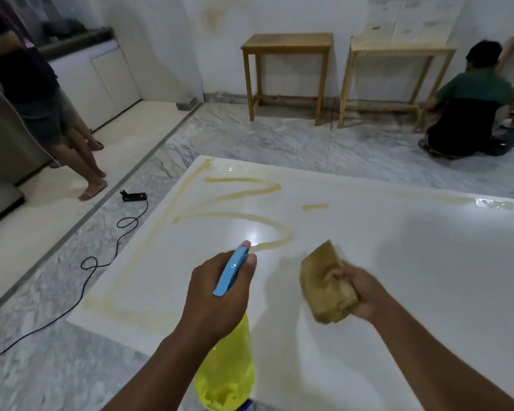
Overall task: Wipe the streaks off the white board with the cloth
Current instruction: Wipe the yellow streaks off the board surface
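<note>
White board (398,262) lies flat on the marble floor (250,137), glossy, w/ glare spots near the middle and at the far right edge. Yellow-brown streaks (235,216) loop across its far-left part: two long curved ones, a short dash to their right, plus a fainter band along the left edge and near-left corner. Right half looks plain white.

Right hand (365,292) is over the board, fingers curled round a folded tan cloth (327,286). Cloth is blurred and sits near the end of the closest streak; can't tell if it touches the surface. Left hand (217,295) is wrapped tight round the neck of a spray bottle (226,366): yellow body, blue trigger head, pink nozzle tip pointing toward the streaks. One finger lies alongside the head. Bottle is held above the board's near edge.

Left of the board, on the floor: black power strip (134,196) w/ a red light, its black cable (101,262) snaking off to the near left. Beyond it a person (42,99) stands barefoot by a white cabinet (110,75). At the back wall, a darker wooden table (287,46) and a paler wooden table (398,51) stand side by side. Far right, another person (472,99) crouches by the paler one, back to camera, w/ a black basket (505,137) just beside them.
</note>
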Tool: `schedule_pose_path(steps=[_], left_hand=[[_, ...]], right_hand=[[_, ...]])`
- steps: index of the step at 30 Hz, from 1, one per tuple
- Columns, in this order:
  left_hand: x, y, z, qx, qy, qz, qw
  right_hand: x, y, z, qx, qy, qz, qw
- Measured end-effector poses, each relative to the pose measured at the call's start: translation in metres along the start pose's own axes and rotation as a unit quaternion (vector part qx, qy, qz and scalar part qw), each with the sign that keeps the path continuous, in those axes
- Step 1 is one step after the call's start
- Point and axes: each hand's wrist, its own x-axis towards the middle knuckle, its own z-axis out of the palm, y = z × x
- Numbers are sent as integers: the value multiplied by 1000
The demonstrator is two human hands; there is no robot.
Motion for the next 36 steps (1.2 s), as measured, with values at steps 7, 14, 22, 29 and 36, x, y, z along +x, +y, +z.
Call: schedule_pose_path(steps=[7,14,22,29,36], left_hand=[[112,-8,45,3,4,-7,1000],[157,-40,54,19,5,-15,1000],[135,-61,25,22,10,-48,999],[58,-50,-29,28,8,-6,1000],[-55,-44,-100,1,7,-1,1000]], right_hand=[[144,-178,23,-433,108,-267,854],[285,-138,2,-652,19,-266,710],[254,-83,15,-670,21,-304,677],[121,54,52,-678,-5,-316,664],[-7,189,96,-652,-52,-274,705]])
